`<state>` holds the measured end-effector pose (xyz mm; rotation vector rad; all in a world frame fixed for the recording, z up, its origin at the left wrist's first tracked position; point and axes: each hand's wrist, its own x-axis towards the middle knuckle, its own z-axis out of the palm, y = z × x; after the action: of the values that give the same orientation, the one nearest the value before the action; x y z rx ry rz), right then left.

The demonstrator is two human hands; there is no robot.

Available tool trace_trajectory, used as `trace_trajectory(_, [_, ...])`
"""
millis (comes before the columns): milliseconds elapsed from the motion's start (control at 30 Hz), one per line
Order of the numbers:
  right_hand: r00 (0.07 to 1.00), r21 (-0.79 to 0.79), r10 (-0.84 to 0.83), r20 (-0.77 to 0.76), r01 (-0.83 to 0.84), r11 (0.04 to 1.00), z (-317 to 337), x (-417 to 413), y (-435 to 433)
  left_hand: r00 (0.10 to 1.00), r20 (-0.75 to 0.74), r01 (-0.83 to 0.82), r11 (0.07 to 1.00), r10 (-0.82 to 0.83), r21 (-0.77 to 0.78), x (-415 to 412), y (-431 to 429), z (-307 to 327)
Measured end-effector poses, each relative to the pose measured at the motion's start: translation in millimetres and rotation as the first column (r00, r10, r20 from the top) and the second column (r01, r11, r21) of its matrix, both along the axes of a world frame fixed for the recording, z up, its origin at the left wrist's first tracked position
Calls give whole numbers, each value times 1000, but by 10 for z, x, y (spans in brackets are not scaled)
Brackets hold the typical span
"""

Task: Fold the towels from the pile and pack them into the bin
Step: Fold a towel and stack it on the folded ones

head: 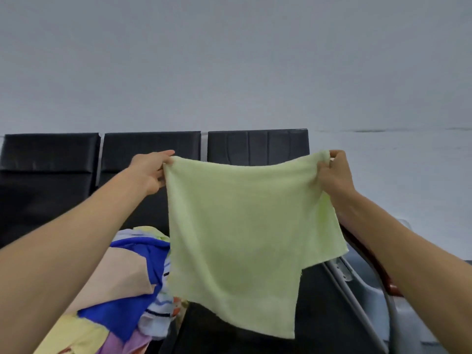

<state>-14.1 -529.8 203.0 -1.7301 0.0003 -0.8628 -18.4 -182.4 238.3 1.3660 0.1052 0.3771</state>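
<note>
We pinch the soft, light towel (240, 233) by its top corners, left hand (149, 172) and right hand (333, 172), mid-frame.

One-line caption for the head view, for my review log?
Left hand and right hand pinch the top corners of a pale green towel spread before black seats; towel pile lower left.
</note>
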Motion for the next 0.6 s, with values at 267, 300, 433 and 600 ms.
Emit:
trace_trajectory(267, [986, -412, -102, -135, 38, 911, 82, -142, -123, 969, 202, -249, 580, 145, 776, -160, 71, -25])
trace_trajectory(300, [979, -422, -110, -173, 27, 906, 90, -145, -119, 971, 196, -240, 562, 138, 791, -182, 63, -35])
trace_trajectory(433, [954, -356, -75, -289, -34, 934, 139, -151, -122, 987, 115, -159, 599, 111, 785, -235, 18, -73])
trace_trajectory(600, [947, -295, 41, -319, -141, 945, 210, -185, -167, 995, -58, -18, 728, 80, 686, -266, -29, -91])
